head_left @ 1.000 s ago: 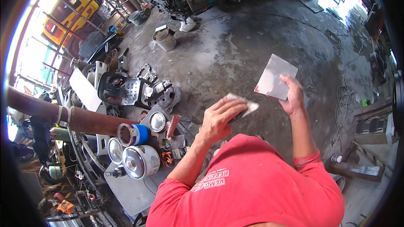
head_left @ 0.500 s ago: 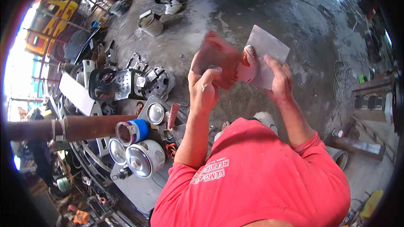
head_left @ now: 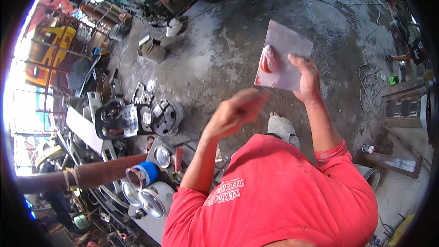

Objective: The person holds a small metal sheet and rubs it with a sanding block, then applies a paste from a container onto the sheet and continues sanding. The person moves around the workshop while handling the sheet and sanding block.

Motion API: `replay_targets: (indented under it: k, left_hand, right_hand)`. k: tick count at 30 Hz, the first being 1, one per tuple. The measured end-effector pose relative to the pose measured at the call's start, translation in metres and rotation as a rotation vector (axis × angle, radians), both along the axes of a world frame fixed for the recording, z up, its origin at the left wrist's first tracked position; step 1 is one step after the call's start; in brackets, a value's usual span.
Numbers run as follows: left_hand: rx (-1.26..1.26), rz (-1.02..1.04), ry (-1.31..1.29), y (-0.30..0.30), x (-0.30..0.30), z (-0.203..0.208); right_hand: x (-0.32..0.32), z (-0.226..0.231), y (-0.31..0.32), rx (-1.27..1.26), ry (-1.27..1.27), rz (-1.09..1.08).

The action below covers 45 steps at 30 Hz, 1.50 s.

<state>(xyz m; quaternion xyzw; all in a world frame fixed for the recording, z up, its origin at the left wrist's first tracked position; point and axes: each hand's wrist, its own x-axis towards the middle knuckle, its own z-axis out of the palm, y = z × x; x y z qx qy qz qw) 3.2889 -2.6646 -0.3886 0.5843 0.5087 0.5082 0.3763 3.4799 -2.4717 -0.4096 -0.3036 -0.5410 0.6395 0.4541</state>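
Pale flat sheet with white-and-red lump, in the right hand

Item one: pale sheet, four-sided, raised above the concrete floor, ahead of the person and to the right. Grip: pinched at its near right edge, the thumb lying on the upper face; the fingers beneath are mostly hidden. Red smears mark the near left corner.

Item two: white-and-red lump, streaked, seated near the left edge of the sheet, clear of the thumb. Judged soft, sticky and easily smeared, a paste rather than a solid.

Item three: reddish flat piece, blurred, in the left hand, just beside the sheet's near left corner and apparently apart from it. Grip: fingers closed about one end; the exact placing of thumb and fingertips cannot be told.

Handling, by judgement: the sheet appears light and fairly stiff, likely slick wherever paste coats it. Best hold: the bare right edge, face kept level, fingers away from the lump. The reddish piece seems thin and light; its end within the palm offers the cleaner purchase.

Adjacent stock, to the left: blue can, round silver lid, brown pipe.
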Motion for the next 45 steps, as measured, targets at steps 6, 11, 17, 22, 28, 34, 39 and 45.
replay_targets:
  k: [6, 11, 17, 22, 28, 34, 39, 45]
  left_hand:
    - [0.315, 0.468, 0.629, 0.100, -0.021, 0.032]
    - [0.396, 0.216, 0.673, 0.124, 0.019, 0.009]
    - [0.354, 0.258, 0.469, 0.086, 0.001, 0.034]
    - [0.500, 0.094, 0.210, 0.098, 0.006, 0.054]
    - [0.501, 0.106, 0.253, 0.082, -0.016, 0.027]
    - [0.202, 0.178, 0.928, 0.075, -0.089, 0.016]
    - [0.248, 0.069, 0.723, 0.074, -0.074, 0.034]
    - [0.165, 0.077, 0.680, 0.051, -0.088, 0.042]
  right_hand:
    - [0.014, 0.033, 0.056, 0.059, -0.058, 0.429]
    - [0.000, 0.024, 0.089, 0.219, -0.240, 0.078]
    - [0.002, 0.038, 0.084, -0.419, 0.035, 0.080]
    - [-0.029, 0.026, 0.022, -0.824, 0.638, 0.468]
    - [-0.043, 0.007, 0.001, -0.682, 0.367, 0.308]
    - [-0.018, -0.004, -0.019, -0.826, 0.508, 0.355]
    - [-0.034, -0.019, -0.021, -0.250, 0.093, -0.068]
    - [-0.032, 0.019, -0.002, -0.773, 0.235, 0.046]
